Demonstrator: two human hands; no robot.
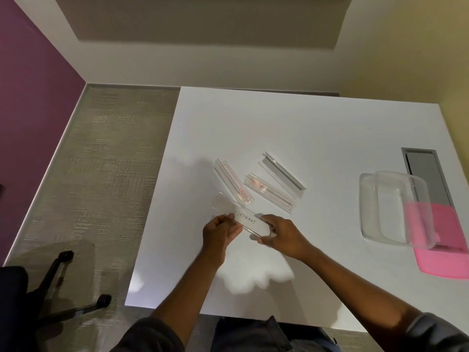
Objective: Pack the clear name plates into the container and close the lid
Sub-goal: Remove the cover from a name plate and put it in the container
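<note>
The name plates (269,193) were clear, glossy plastic; one held a white paper card (247,221). The container (388,209) was clear smooth plastic, its lid (441,262) pink and matt. The bench (304,128) was smooth, matt white, the floor (101,161) rough woven carpet.

Pink lid (441,260) (far corner) off-frame

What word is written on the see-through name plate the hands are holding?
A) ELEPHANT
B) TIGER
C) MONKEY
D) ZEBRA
A: the name plate, gripped at its ends by the left hand and the right hand, shows the handwritten word ELEPHANT.
</note>
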